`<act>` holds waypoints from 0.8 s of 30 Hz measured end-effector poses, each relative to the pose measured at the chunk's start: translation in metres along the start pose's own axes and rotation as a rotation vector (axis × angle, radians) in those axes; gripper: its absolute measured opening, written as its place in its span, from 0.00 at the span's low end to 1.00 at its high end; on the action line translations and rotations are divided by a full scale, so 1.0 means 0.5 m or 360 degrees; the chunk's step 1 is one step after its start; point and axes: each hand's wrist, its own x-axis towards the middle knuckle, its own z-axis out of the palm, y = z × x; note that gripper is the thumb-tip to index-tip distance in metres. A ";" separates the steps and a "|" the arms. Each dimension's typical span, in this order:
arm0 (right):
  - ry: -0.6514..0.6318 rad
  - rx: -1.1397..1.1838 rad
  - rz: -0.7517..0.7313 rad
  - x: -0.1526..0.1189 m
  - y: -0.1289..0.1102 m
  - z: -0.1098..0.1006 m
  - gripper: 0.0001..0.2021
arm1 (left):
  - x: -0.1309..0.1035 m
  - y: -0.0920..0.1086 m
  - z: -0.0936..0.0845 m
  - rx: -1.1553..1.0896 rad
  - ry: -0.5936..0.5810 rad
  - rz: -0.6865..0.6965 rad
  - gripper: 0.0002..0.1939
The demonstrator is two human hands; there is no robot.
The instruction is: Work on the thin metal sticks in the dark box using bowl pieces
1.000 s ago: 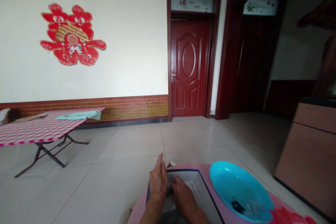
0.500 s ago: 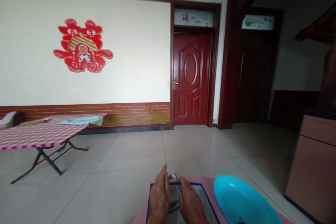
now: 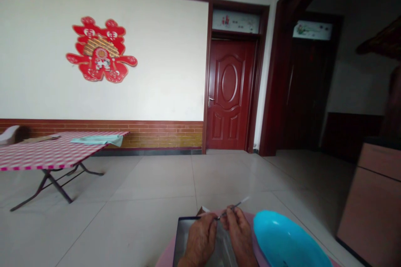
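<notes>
A thin, pen-like stick (image 3: 237,205), dark along its length with a pale far end, slants up to the right between my hands. My right hand (image 3: 240,233) pinches it near its middle. At its lower left end, the fingertips of my left hand (image 3: 202,235) are closed on it. Both hands are over a shallow open box (image 3: 177,240) with a dark blue rim and pale inside. My wrists and hands hide part of the box, and small details at the fingertips are blurred.
The box stands on a pink round surface (image 3: 166,254), beside a bright blue basin (image 3: 288,233) with something small and dark inside. A small brown-and-white item (image 3: 203,210) lies behind the box. Further off are a checked folding table (image 3: 46,154), a red door (image 3: 230,91) and a pinkish cabinet (image 3: 369,200).
My hands have turned and come together at the fingertips, the right one raised slightly. The stick now points up to the right, clear of the box. Dark pieces inside the box are no longer visible.
</notes>
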 end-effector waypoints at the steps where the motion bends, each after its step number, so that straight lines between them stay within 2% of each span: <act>1: -0.0001 0.0013 0.0010 -0.001 -0.001 0.001 0.17 | 0.000 0.001 0.000 -0.0017 0.0002 0.0022 0.18; 8: -0.0142 0.0069 -0.0001 -0.008 -0.001 0.008 0.18 | -0.002 0.000 0.006 -0.0120 0.0017 0.0097 0.19; 13: -0.0275 0.0140 0.0159 -0.014 -0.004 0.005 0.19 | -0.002 -0.005 0.005 -0.0045 0.0043 0.0043 0.19; 18: -0.0310 0.0176 0.0224 -0.021 -0.016 0.008 0.24 | 0.002 0.005 -0.001 -0.0053 0.0079 0.0048 0.18; 24: -0.0315 0.0252 0.0268 -0.022 -0.015 0.013 0.23 | 0.002 0.003 0.000 0.0045 0.0220 0.0138 0.17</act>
